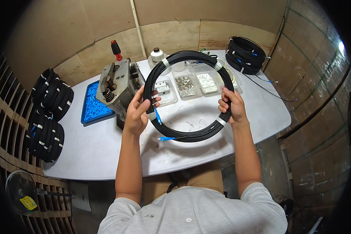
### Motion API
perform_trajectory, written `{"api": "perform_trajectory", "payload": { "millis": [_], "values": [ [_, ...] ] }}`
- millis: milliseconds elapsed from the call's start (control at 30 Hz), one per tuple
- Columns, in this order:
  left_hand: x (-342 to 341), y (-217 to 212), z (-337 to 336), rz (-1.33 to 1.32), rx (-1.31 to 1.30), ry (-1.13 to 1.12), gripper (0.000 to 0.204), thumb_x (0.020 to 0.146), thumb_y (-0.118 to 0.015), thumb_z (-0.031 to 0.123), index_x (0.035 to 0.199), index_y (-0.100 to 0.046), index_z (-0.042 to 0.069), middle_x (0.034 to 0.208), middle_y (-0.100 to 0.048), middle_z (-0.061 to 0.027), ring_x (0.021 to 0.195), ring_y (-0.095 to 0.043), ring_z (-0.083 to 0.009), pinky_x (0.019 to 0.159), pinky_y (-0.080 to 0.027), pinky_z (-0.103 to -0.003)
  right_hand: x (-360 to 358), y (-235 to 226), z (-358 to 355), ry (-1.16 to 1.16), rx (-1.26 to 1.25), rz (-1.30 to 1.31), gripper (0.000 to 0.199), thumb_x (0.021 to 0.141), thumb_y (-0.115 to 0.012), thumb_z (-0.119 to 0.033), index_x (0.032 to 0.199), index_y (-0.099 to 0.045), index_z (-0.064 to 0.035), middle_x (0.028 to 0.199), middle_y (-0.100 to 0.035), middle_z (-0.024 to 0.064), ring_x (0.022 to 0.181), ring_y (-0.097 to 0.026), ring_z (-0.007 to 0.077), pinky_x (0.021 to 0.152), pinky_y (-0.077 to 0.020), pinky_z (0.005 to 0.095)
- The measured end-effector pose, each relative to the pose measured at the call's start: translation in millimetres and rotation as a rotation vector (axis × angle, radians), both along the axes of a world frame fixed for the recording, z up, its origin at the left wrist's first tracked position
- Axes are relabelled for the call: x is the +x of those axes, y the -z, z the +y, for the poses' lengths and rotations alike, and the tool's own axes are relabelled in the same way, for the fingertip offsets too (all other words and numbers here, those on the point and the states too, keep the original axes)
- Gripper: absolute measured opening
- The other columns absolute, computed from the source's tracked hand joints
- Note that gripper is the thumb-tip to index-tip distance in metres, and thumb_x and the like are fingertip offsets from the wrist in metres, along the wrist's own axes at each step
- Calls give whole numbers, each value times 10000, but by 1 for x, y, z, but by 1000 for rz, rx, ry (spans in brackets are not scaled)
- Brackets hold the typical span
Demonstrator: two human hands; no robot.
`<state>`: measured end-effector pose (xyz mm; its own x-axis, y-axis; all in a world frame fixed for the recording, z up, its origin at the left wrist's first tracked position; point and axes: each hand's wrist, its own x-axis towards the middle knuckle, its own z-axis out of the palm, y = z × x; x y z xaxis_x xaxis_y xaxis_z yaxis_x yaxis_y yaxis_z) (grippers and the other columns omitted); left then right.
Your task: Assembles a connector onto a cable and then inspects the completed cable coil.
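Between my two hands a coil of black cable (187, 137) is held up over the white table, bound with several pale bands. My left hand (137, 110) grips its left side, the thumb in front and fingertips showing inside the ring. On the right side, my right hand (232, 104) has its fingers closed round the coil. Two blue-tipped cable ends hang near the lower left: one blue connector (158, 119) close to my left fingers, another blue connector (166, 139) sticking out leftward at the bottom. Through the ring I see clear plastic boxes.
Left of the coil stands a metal bench press (119, 87) beside a blue tray (86, 120) of small blue parts. Black coils (46, 136) are stacked at the left edge, and more coils (243, 56) at the back right, trailing cable. A clear box (186, 86) holds small metal pieces.
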<state>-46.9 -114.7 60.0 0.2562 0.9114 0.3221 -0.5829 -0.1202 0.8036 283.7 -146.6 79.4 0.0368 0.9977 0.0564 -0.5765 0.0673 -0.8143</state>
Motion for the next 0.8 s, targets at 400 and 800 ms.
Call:
{"api": "perform_trajectory", "payload": {
  "millis": [400,800],
  "values": [
    [31,20,-34,149,36,-76,1144,734,-797,-22,1582,-55,177,1269,-512,-162,1002,-660,-256,865,-568,-384,4,8,7,60,-1,95,157,983,-581,-192,895,-479,-110,678,-417,-24,490,-415,62,419,-368,219],
    [52,-7,-35,344,-97,-292,527,751,-798,-21,1166,-481,44,946,-604,-41,815,-613,-109,731,-544,-276,4,0,-2,72,69,110,140,984,-580,-198,908,-502,-110,686,-422,-23,496,-415,61,420,-373,219]
  ]
}}
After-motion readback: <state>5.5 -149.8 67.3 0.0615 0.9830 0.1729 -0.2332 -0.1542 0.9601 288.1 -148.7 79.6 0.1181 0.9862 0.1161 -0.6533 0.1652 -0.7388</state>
